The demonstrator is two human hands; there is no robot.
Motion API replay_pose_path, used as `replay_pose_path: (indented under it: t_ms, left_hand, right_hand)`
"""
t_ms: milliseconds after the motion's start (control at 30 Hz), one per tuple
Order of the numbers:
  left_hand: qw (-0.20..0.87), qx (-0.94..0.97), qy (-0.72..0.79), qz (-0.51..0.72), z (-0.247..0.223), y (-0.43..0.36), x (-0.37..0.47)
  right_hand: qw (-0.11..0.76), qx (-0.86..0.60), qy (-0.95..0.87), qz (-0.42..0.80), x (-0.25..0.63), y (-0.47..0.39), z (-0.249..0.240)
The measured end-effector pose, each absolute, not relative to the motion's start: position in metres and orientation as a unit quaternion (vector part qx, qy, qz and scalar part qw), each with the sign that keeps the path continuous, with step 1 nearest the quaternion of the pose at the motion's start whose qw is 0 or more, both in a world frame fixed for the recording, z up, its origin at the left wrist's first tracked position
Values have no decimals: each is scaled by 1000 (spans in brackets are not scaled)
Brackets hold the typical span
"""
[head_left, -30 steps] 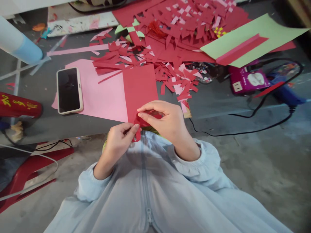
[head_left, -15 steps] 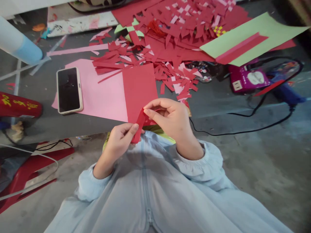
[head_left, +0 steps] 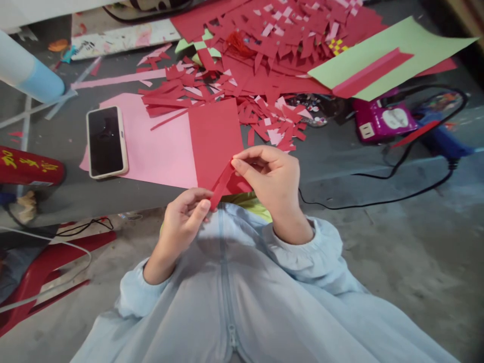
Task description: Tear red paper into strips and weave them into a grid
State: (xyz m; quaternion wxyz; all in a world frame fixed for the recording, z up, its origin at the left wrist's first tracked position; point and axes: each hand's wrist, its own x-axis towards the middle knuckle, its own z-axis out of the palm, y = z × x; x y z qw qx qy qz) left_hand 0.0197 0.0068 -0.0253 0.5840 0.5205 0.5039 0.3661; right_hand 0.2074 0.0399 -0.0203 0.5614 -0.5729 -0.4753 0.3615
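Observation:
A narrow red paper strip (head_left: 223, 182) runs slantwise between my two hands at the table's near edge. My left hand (head_left: 185, 214) pinches its lower end with thumb and forefinger. My right hand (head_left: 270, 176) pinches its upper end, just over a red paper sheet (head_left: 214, 136) that lies flat on the table. That sheet overlaps a pink sheet (head_left: 159, 148) to its left. My pale blue jacket fills the bottom of the view.
A phone (head_left: 106, 141) lies face up on the pink sheet's left part. A heap of red paper scraps (head_left: 264, 60) covers the far table, with a green sheet (head_left: 381, 55) to the right. A magenta box (head_left: 381, 121) and a black cable (head_left: 378, 204) sit at right.
The crumpled red strip has been pulled out straight. My right hand moved up and to the right with its upper end; my left hand kept the lower end.

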Motion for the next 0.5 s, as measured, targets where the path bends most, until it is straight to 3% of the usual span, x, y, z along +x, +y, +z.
replay_pose_path:
  t_ms: [500]
  left_hand:
    - [565,523,533,351,-22,9,23]
  right_hand:
    - [585,-557,-448,383,206,40,-21]
